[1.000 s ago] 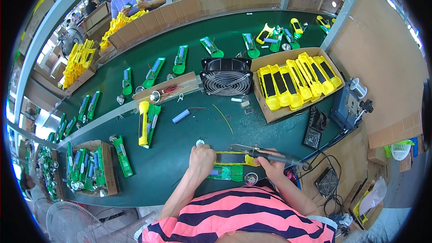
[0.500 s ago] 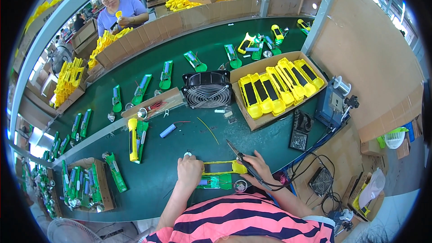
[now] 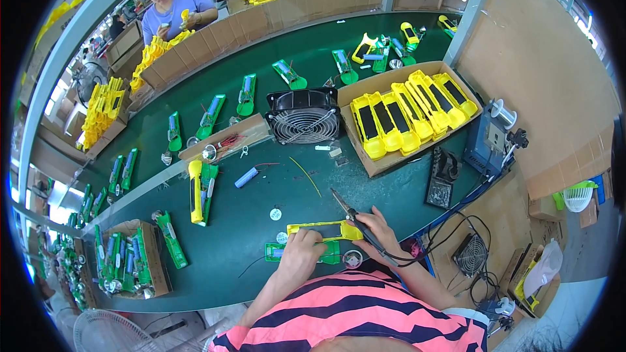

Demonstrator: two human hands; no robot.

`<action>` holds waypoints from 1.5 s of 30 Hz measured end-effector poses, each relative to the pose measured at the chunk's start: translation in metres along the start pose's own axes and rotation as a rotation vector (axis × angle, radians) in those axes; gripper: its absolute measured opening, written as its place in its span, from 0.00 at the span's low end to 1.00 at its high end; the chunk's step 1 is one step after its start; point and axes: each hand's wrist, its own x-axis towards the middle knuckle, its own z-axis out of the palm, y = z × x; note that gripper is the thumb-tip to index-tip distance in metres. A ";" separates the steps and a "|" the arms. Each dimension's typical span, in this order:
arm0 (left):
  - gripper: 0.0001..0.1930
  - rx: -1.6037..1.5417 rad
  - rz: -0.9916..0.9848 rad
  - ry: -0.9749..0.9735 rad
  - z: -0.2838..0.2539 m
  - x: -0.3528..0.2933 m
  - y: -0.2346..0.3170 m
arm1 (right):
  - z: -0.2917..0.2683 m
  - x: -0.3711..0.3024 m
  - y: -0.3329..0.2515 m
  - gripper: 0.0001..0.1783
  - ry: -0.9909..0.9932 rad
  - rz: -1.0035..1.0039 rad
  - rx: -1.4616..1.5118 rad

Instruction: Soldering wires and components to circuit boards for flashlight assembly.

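Two hands work at the near edge of the green table [image 3: 365, 189]. The right hand [image 3: 378, 230] is closed around one soldering iron [image 3: 355, 214], and its tip points up and away to the left. The left hand [image 3: 301, 251] has bent fingers over the low edge of one yellow case [image 3: 334, 229]; I cannot tell if they pinch it. That case lies flat in front of the person, with one dark strip in it. Just on the near side of it lies one green case [image 3: 331, 254], partly under the left hand. One shiny round cup [image 3: 353, 259] sits at its right end.

Two round white stickers [image 3: 276, 214] lie close by, up and to the left. A bit farther off are one blue battery [image 3: 247, 177] and one thin yellow wire [image 3: 305, 176]. Left of the battery, one yellow torch case [image 3: 195, 191] leans against one green part [image 3: 208, 190]. More to the left, one green part lies alone beside one brown box [image 3: 156, 259] full of green parts, too jumbled to count.

Past the middle sits one black fan [image 3: 303, 124]. To its right, one big box [image 3: 373, 167] holds about seven yellow cases [image 3: 401, 120]. By that box are one black iron stand [image 3: 443, 177], one blue machine [image 3: 486, 146] and one spool [image 3: 503, 115].

Behind the fan, five green torch parts [image 3: 246, 95] make a row. Farthest back, one person in a purple shirt [image 3: 177, 10] holds something yellow.
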 end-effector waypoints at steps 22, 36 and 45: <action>0.04 -0.158 -0.381 0.141 0.017 0.009 -0.019 | -0.024 0.013 0.000 0.11 0.002 0.317 0.609; 0.04 -0.096 -0.361 0.090 0.017 0.011 -0.020 | -0.002 0.013 0.006 0.08 0.036 0.267 0.518; 0.03 -0.077 -0.361 0.095 0.017 0.012 -0.018 | 0.003 0.003 0.005 0.08 0.087 0.332 0.598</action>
